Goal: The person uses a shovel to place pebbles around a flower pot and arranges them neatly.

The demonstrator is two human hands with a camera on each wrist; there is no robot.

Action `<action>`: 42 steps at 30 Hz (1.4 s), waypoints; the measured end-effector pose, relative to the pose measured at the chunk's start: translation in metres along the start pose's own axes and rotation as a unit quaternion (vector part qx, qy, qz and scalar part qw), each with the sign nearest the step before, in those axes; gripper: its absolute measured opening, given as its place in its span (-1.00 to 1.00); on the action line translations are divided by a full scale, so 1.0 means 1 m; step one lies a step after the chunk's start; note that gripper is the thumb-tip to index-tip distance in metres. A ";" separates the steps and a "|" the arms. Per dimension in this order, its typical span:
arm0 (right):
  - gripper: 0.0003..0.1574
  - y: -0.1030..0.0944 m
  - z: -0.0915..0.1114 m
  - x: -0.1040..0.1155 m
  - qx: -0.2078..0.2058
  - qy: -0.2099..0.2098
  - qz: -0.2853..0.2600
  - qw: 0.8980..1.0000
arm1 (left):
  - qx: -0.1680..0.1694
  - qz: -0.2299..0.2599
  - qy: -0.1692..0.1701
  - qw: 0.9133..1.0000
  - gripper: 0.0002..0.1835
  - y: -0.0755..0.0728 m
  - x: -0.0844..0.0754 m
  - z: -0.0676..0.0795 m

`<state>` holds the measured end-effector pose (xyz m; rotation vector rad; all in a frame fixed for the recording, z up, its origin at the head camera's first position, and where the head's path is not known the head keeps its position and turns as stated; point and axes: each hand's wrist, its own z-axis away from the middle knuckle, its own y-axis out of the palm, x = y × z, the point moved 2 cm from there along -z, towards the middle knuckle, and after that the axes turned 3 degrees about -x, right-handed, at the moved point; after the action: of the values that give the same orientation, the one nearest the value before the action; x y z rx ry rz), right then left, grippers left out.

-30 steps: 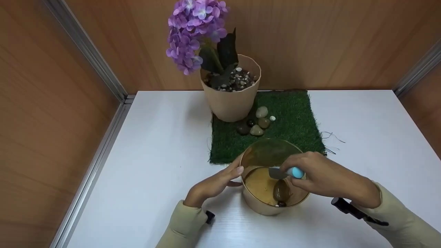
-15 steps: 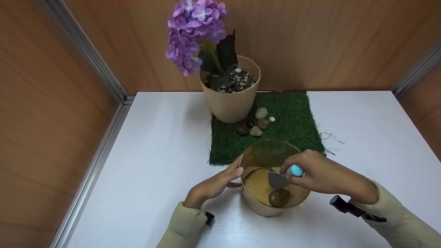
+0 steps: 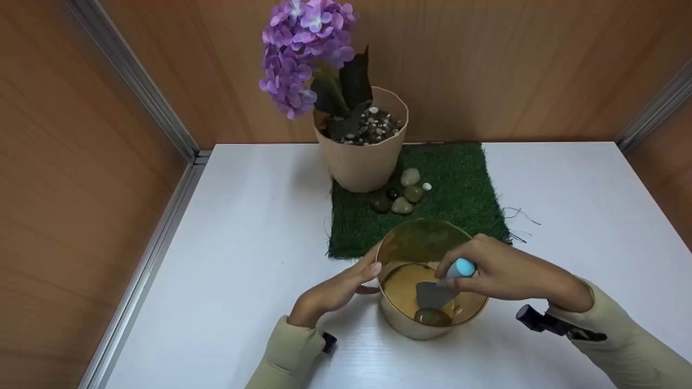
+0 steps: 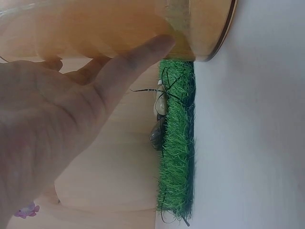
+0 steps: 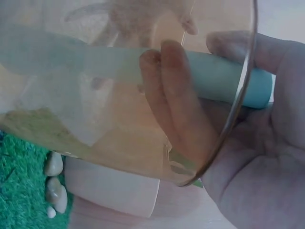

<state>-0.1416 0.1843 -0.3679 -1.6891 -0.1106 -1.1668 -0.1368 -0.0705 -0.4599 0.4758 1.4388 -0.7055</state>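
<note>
A clear amber round container [image 3: 404,327] stands on the table with its mouth facing up. My left hand [image 3: 336,287] lies along its left side, thumb at the rim. In the left wrist view a straight finger [image 4: 136,64] rests against the outer wall. My right hand [image 3: 503,272] reaches over the rim from the right and grips a small shovel [image 3: 432,295] by its light blue handle [image 5: 217,78]. The shovel's flat grey blade points down inside the container. Just in front of the blade, a dark brown stone [image 3: 432,317] lies by the near wall.
Behind the container lies a green artificial grass mat [image 3: 459,183], with loose threads at its right edge. Several stones [image 3: 403,205] are grouped on it. A beige pot [image 3: 361,162] with purple flowers [image 3: 303,54] stands at the back. Wooden panels [image 3: 508,70] enclose the white table [image 3: 248,227].
The shovel's blade has swung down and toward the near side. Inside the container, the brown stone has shifted toward the near wall and slightly left. My left hand has stayed in place.
</note>
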 end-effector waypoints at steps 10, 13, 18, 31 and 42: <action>-0.69 -0.006 -0.005 -0.002 0.023 0.019 -0.034 0.999 | 0.000 0.000 -0.005 1.000 -0.43 0.000 0.000 0.000; -0.65 -0.004 -0.007 -0.001 0.042 0.014 -0.059 0.997 | 0.000 -0.001 -0.010 1.000 -0.43 0.000 0.001 0.000; -0.64 0.000 -0.010 0.000 0.062 0.008 -0.064 0.996 | -0.001 0.001 -0.008 1.000 -0.43 0.000 0.001 0.000; -0.63 0.003 -0.014 -0.002 0.075 -0.004 -0.110 0.991 | 0.001 -0.005 -0.014 1.000 -0.41 0.000 0.000 0.000; -0.62 0.001 -0.017 -0.004 0.074 0.026 -0.161 0.984 | 0.001 -0.005 -0.023 1.000 -0.39 0.000 0.001 0.000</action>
<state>-0.1543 0.1728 -0.3714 -1.5432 -0.4409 -1.4039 -0.1371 -0.0708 -0.4610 0.4517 1.3972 -0.7217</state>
